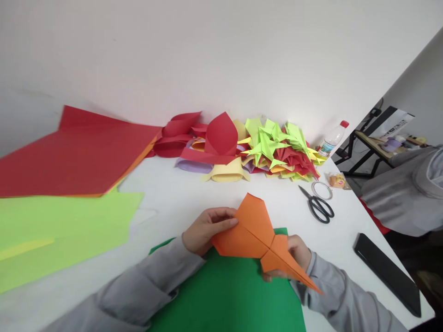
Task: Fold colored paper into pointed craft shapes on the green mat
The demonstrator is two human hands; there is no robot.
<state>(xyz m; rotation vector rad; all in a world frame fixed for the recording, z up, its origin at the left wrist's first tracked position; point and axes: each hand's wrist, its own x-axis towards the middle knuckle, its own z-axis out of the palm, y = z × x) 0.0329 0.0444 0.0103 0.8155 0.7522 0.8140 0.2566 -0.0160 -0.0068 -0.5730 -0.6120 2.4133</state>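
Green paper in a large flat sheet (228, 295) lies nearest, on the white table (169, 189) beneath both gray-sleeved forearms. Above it, the pointed folded orange paper shape (252, 235) is held between the two hands, its narrow tip pointing near and right. The left hand (209, 226) pinches its broad left end, thumb on top, fingers behind. The right hand (300, 251) curls around the narrower right part from underneath, most of its fingers hidden; the tip sticks out past it. Farther right lie black-handled scissors (320, 210), beside a thin pale ring (313, 190) and a clear packet with an orange-brown item inside (337, 180). Beyond them stands a clear red-capped plastic bottle (332, 140); its fill is hard to tell. Left of it, star-like lime and red paper foldings (268, 143) lie heaped against the wall. Large red paper sheets (83, 157) cover the far left.
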